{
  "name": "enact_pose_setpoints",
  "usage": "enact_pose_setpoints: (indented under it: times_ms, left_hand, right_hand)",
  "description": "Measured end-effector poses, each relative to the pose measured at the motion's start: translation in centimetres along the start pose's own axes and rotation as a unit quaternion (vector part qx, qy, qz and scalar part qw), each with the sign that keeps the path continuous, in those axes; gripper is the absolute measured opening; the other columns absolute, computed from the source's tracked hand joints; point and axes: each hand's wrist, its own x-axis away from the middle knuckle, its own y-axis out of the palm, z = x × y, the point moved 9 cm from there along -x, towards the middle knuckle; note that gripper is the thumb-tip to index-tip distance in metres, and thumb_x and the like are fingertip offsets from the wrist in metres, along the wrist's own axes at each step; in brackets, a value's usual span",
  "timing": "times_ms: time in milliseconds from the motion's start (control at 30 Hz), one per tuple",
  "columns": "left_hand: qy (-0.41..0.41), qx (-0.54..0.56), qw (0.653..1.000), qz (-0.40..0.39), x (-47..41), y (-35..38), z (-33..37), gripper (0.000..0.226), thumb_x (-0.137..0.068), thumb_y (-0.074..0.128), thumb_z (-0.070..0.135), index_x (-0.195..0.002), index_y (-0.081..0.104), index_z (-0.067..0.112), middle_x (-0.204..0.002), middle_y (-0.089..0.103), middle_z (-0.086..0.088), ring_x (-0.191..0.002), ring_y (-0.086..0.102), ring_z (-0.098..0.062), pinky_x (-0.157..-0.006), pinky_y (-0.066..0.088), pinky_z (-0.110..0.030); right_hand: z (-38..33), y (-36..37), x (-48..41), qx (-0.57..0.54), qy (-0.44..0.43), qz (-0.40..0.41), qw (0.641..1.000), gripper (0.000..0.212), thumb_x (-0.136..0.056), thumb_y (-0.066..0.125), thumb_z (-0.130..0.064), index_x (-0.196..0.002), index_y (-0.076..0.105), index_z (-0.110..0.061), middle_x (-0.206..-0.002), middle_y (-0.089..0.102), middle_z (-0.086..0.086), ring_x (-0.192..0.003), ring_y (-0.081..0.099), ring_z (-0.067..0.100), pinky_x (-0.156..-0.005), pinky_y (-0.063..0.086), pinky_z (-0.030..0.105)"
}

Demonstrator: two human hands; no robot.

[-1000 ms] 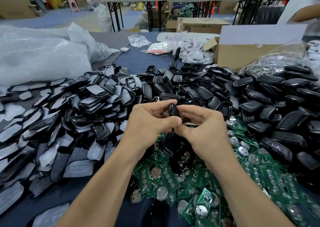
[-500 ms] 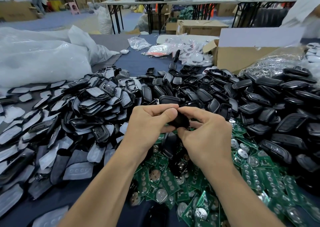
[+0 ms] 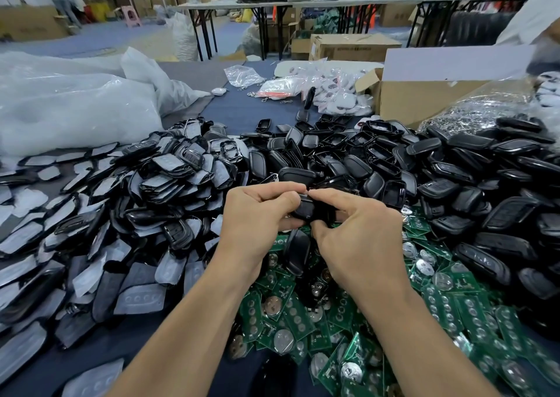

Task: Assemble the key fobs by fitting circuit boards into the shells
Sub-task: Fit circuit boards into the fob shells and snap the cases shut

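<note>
Blue tbl [image 3: 242, 113] under shells [image 3: 466, 198], box [image 3: 354, 47] behind

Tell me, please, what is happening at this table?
A person is putting key fobs together at a table. The left hand and the right hand both grip one black fob above a heap of green boards. Whether a board is already inside it cannot be seen. Loose black shells lie piled behind and to the right, and grey-faced parts to the left.

No legible text; print on cardboard box [image 3: 354, 46] too blurred.
</note>
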Motion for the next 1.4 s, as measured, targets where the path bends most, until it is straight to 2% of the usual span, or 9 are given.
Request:
enact_pose_setpoints:
  times_ms: [133, 233, 333, 500, 600, 900, 1067, 1267, 1400]
  left_hand:
    - [0.014, 0.014, 0.999, -0.025, 0.2, 0.4, 0.4, 0.038, -0.092, 0.070, -0.004, -0.083, 0.086, 0.029, -0.086, 0.081, -0.005, -0.079, 0.077, -0.015, -0.066, 0.061, -0.024]
    - [0.018, 0.027, 0.995, -0.093, 0.4, 1.2, 0.4, 0.037, -0.079, 0.079, -0.002, -0.099, 0.084, 0.028, -0.100, 0.082, -0.007, -0.088, 0.077, -0.016, -0.074, 0.061, -0.025]
    - [0.016, 0.030, 0.992, -0.125, 0.3, 1.2, 0.5, 0.045, -0.070, 0.083, -0.003, -0.106, 0.082, 0.024, -0.104, 0.081, -0.012, -0.090, 0.077, -0.019, -0.076, 0.061, -0.027]
    - [0.013, 0.057, 0.990, -0.127, 0.1, 0.5, 0.9, 0.043, -0.063, 0.089, 0.014, -0.105, 0.083, 0.020, -0.104, 0.081, -0.013, -0.091, 0.078, -0.019, -0.075, 0.061, -0.025]
    - [0.005, 0.053, 0.990, -0.127, 0.2, 0.6, 0.8, 0.042, -0.061, 0.087, 0.017, -0.103, 0.083, 0.020, -0.102, 0.081, -0.011, -0.088, 0.078, -0.018, -0.073, 0.061, -0.024]
    - [-0.034, 0.025, 0.998, -0.055, 0.3, 0.2, -0.1, 0.013, -0.094, 0.075, 0.015, -0.090, 0.086, 0.020, -0.092, 0.081, -0.010, -0.082, 0.079, -0.021, -0.067, 0.063, -0.027]
    - [-0.007, -0.030, 1.000, -0.001, -0.1, -0.4, -0.1, 0.030, -0.089, 0.076, -0.001, -0.072, 0.085, 0.023, -0.076, 0.079, -0.008, -0.070, 0.077, -0.018, -0.058, 0.060, -0.026]
    - [0.014, -0.051, 0.999, -0.015, -0.1, -0.2, 0.1, 0.025, -0.092, 0.075, 0.005, -0.080, 0.086, 0.024, -0.081, 0.080, -0.008, -0.076, 0.078, -0.020, -0.061, 0.062, -0.028]
    - [0.009, -0.033, 0.998, -0.044, -0.1, 0.0, 0.2, 0.021, -0.093, 0.075, 0.009, -0.085, 0.086, 0.025, -0.086, 0.081, -0.010, -0.079, 0.078, -0.020, -0.064, 0.062, -0.026]
  right_hand:
    - [0.1, -0.2, -0.2, -0.023, 0.005, -0.011, 1.000, 0.069, -0.073, 0.080, -0.005, -0.121, 0.064, -0.051, -0.073, 0.050, -0.059, -0.082, 0.059, -0.028, -0.079, 0.044, -0.003]
    - [1.6, -0.3, -0.6, -0.073, 0.063, -0.015, 0.995, 0.061, -0.072, 0.083, -0.011, -0.102, 0.069, -0.061, -0.079, 0.069, -0.041, -0.075, 0.071, -0.010, -0.072, 0.059, 0.014]
    - [2.7, 0.2, -0.7, -0.140, 0.085, -0.045, 0.985, 0.049, -0.071, 0.082, -0.009, -0.093, 0.079, -0.053, -0.084, 0.077, -0.025, -0.080, 0.076, 0.000, -0.070, 0.064, 0.031]
    - [3.0, 1.0, -1.1, -0.212, 0.099, -0.108, 0.966, 0.041, -0.069, 0.081, -0.013, -0.102, 0.082, -0.037, -0.092, 0.081, -0.012, -0.075, 0.076, 0.004, -0.062, 0.055, 0.017]
    - [3.1, 0.9, -1.2, -0.221, 0.090, -0.130, 0.962, 0.043, -0.070, 0.085, -0.005, -0.099, 0.083, -0.037, -0.097, 0.081, -0.011, -0.092, 0.078, 0.007, -0.080, 0.061, 0.022]
    - [1.1, -0.1, -0.6, -0.062, 0.046, -0.060, 0.995, 0.065, -0.074, 0.084, -0.009, -0.106, 0.067, -0.063, -0.078, 0.068, -0.041, -0.074, 0.072, -0.005, -0.071, 0.058, 0.012]
    - [1.0, 0.3, -0.4, -0.028, 0.026, -0.058, 0.998, 0.056, -0.073, 0.080, -0.005, -0.110, 0.074, -0.045, -0.080, 0.064, -0.047, -0.065, 0.063, -0.017, -0.068, 0.049, 0.002]
    - [3.9, 1.0, -0.8, -0.138, 0.138, -0.092, 0.976, 0.028, -0.079, 0.082, -0.015, -0.097, 0.083, -0.035, -0.087, 0.079, -0.018, -0.085, 0.076, 0.002, -0.078, 0.064, 0.037]
    - [4.5, 1.1, -0.7, -0.164, 0.153, -0.094, 0.970, 0.027, -0.081, 0.082, -0.014, -0.100, 0.083, -0.032, -0.088, 0.080, -0.013, -0.084, 0.078, 0.010, -0.080, 0.064, 0.041]
